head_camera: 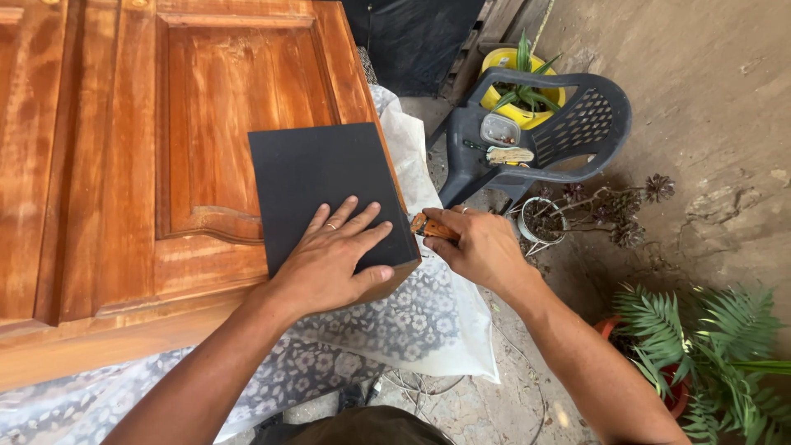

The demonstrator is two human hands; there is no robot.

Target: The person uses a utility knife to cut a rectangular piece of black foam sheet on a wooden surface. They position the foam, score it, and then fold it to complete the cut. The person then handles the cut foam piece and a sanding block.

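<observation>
Hands at the door's right edge.
Left hand [334,251] lies flat, fingers spread, pinning a dark sheet [325,185] on the wooden door [124,165]; right hand [478,245] grips an orange-handled knife [432,227] at the sheet's right edge. Plastic chair [540,136] stands farther right, bare ground beyond.
</observation>
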